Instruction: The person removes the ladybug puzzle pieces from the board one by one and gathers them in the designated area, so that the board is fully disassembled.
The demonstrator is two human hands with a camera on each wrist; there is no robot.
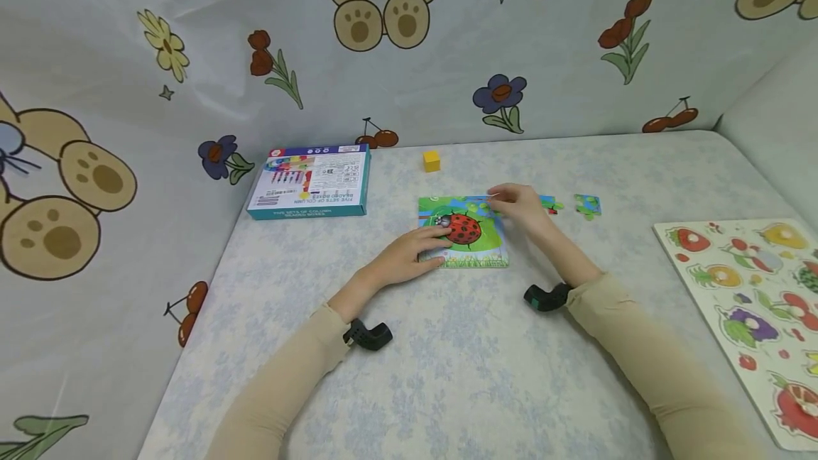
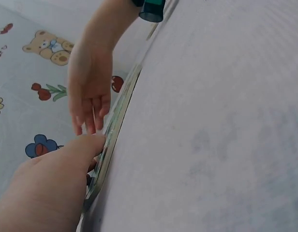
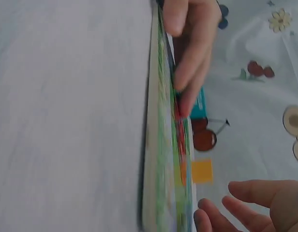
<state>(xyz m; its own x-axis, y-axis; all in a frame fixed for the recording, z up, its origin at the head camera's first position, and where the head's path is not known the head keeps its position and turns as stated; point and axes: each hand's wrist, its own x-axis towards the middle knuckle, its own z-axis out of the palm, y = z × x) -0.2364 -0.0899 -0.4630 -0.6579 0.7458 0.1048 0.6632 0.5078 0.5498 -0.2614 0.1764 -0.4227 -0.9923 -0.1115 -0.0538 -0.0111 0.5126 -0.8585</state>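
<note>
A ladybug jigsaw puzzle (image 1: 473,250) lies flat on the table, its red spotted ladybug in the middle of a green leaf. My left hand (image 1: 409,254) rests on the puzzle's left part, fingers spread across the picture. In the left wrist view, the thumb of that left hand (image 2: 57,179) lies along the board's edge. Over the puzzle's upper right corner hovers my right hand (image 1: 519,208). Its fingers (image 3: 245,212) and thumb stand apart in the right wrist view, with nothing visible between them. Loose puzzle pieces (image 1: 588,205) lie to the right, one partly behind the right hand.
A flat box (image 1: 309,187) with printed text lies at the back left. Beyond the puzzle sits a small yellow cube (image 1: 431,161). On the right is a white fruit board (image 1: 722,297). A patterned cloth (image 1: 415,77) hangs behind the table.
</note>
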